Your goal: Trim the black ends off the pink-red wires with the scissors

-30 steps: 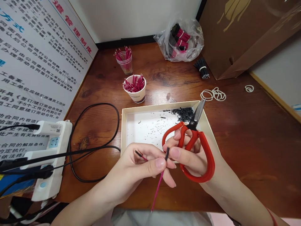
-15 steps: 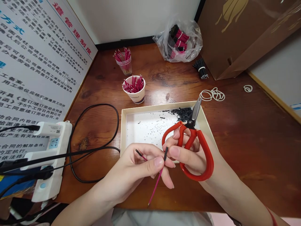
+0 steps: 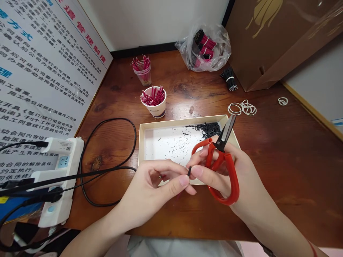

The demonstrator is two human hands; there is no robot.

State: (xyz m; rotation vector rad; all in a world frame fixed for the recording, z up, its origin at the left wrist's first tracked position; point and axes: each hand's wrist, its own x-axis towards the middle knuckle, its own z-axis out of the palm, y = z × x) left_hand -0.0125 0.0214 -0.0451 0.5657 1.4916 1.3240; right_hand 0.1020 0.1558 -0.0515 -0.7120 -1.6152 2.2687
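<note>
My left hand [image 3: 151,189] is shut on a short wire, and only its black tip [image 3: 189,171] shows between thumb and fingers. The rest of the wire is hidden by the hand. My right hand [image 3: 227,171] grips red-handled scissors [image 3: 222,167], with the steel blades [image 3: 227,130] pointing up over the corner of a cream cardboard tray [image 3: 182,122]. Its fingertips sit just beside the black tip. Black clippings [image 3: 206,130] lie heaped in the tray, and tiny black bits are scattered over its white floor.
A paper cup [image 3: 154,110] and a clear plastic cup [image 3: 142,76] hold magenta wires. Behind them are a plastic bag of wire bundles [image 3: 203,46], a black wire bundle [image 3: 229,79] and rubber bands [image 3: 242,107]. A power strip [image 3: 63,178] and black cable [image 3: 107,121] lie left.
The magenta wire no longer hangs below my left hand. Both hands have shifted, and the scissors now lean more to the right with the handles drawn in closer to my right hand.
</note>
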